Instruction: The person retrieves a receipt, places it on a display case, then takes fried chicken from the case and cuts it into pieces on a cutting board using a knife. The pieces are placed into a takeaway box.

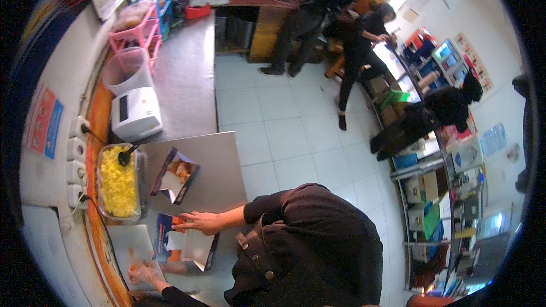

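Note:
My left hand (143,273), in a clear plastic glove, closes around orange-brown food at the lower left. It is over a pale flat board or tray (130,238) with a few crumbs. My right hand (198,222) is bare, its fingers spread over an unfolded blue-and-orange food carton (162,238) with a white inside. Farther along the steel worktop (222,170), another open carton (158,179) holds browned food (181,170). Against the wall stands a clear plastic tub (138,187) of yellow chunky food (117,187), a black utensil (127,155) stuck in it.
A white label-printer-like machine (138,113), a clear plastic bucket (128,72) and a pink rack (145,34) line the wall side. Wall sockets (76,172) with cords sit left. Several people in dark clothes (356,47) stand beyond the tiled floor (286,128). Shelves (426,221) are at right.

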